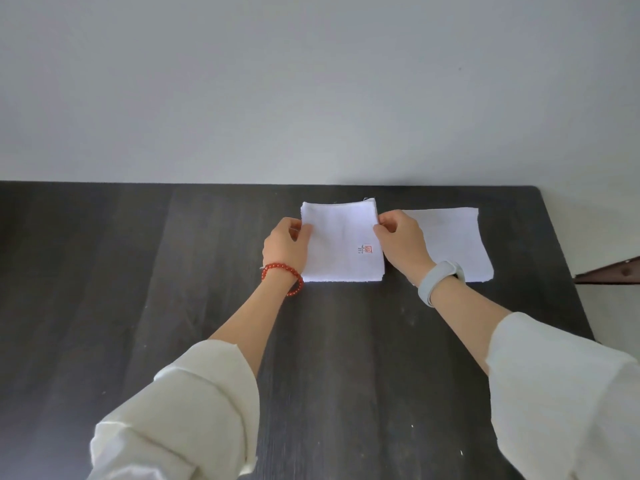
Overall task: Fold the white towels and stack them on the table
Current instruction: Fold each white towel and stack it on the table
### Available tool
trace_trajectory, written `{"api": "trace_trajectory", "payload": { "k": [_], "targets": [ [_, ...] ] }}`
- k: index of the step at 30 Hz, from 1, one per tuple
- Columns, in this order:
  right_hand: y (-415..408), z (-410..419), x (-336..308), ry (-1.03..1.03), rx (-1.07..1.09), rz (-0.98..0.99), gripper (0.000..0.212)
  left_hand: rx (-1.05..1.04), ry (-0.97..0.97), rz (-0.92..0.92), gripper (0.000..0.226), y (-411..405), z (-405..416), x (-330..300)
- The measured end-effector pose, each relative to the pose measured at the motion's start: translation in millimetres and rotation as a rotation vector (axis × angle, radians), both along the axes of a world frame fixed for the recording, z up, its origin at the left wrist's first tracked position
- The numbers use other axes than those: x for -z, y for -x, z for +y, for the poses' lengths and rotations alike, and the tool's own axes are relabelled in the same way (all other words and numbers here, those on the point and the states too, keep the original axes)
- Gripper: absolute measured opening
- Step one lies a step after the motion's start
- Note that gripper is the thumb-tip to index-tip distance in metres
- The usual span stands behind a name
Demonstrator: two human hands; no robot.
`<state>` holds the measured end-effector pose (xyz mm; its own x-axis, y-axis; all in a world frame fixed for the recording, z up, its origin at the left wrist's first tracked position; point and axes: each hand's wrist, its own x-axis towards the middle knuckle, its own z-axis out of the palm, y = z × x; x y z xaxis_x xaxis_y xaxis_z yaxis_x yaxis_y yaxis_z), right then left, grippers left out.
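Head view is being taken from above a dark wooden table (173, 306), which is being bordered at its far edge by a plain pale wall (311, 81). Furthest left, a cream sleeve (180, 417) is being worn rolled on the left forearm, and a red bead bracelet (282, 276) is being worn at that wrist. The left hand (285, 247) is being held at the left edge of a folded white towel (341, 242), with thumb and fingers being curled onto that edge in a pinch.

Between the two hands, the folded towel is being kept flat on the table as a layered square, and a small red printed mark (369, 250) is being shown near its right side. Whether more than one towel is being stacked in that square cannot be told.

The right hand (401, 242) is being held at the towel's right edge, its fingertips being curled onto the upper part of that edge in a pinch. A pale grey wristband (438, 280) is being worn on that wrist, followed by a second cream sleeve (561, 393).

Just to the right of the right hand, a second white towel (453, 244) is being left flat on the table, partly being covered by that hand, near the table's right corner.
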<state>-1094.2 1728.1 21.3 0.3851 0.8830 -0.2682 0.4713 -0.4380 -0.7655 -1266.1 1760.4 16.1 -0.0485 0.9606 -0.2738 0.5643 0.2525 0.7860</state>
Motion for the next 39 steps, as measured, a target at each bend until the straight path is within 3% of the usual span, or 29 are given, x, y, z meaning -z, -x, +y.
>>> {"api": "trace_trajectory", "payload": {
  "k": [5,7,9,11,14,19,25,27,31,35,39],
  "targets": [
    [3.8,-1.0,11.5,-0.031,-0.012,-0.212,0.016,-0.017,-0.077,0.146,0.024,-4.4,-0.4,13.0],
    [8.7,-6.8,8.6,-0.194,-0.056,-0.448,0.026,-0.005,-0.237,0.237,0.027,-4.5,-2.1,15.2],
    [12.7,-12.0,8.4,-0.365,-0.228,-0.713,0.037,0.145,-0.490,0.323,0.033,-6.0,-5.6,20.3],
    [14.2,-13.0,14.1,-0.319,-0.420,-0.908,0.046,0.325,-0.624,0.470,0.044,-8.4,-9.1,25.7],
    [12.7,-10.9,26.5,-0.064,-0.533,-1.027,0.050,0.516,-0.386,0.684,0.056,-10.6,-11.4,28.1],
    [7.8,-9.7,25.4,0.135,-0.628,-0.974,0.067,0.599,-0.214,0.783,0.059,-10.8,-8.7,32.5],
    [1.5,-34.3,-23.8,-0.059,-0.496,-0.645,0.047,0.568,-0.244,0.813,0.053,-10.4,-17.5,-23.8],
    [-8.5,-54.8,-46.2,-0.087,-0.401,-0.453,0.040,0.521,-0.284,0.713,0.050,-17.0,-31.7,-48.0],
    [-53.6,-118.7,-93.0,-0.021,-0.303,-0.089,0.032,0.422,-0.266,0.345,0.040,-54.7,-79.5,-97.4],
    [-128.5,-232.4,-136.9,-0.075,-0.127,-0.087,0.029,0.497,-0.307,0.229,0.033,-128.5,-173.2,-140.0],
    [-219.9,-390.3,-176.9,-0.122,0.096,-0.221,0.027,0.670,-0.397,0.129,0.035,-230.4,-305.0,-178.1]
  ]
}}
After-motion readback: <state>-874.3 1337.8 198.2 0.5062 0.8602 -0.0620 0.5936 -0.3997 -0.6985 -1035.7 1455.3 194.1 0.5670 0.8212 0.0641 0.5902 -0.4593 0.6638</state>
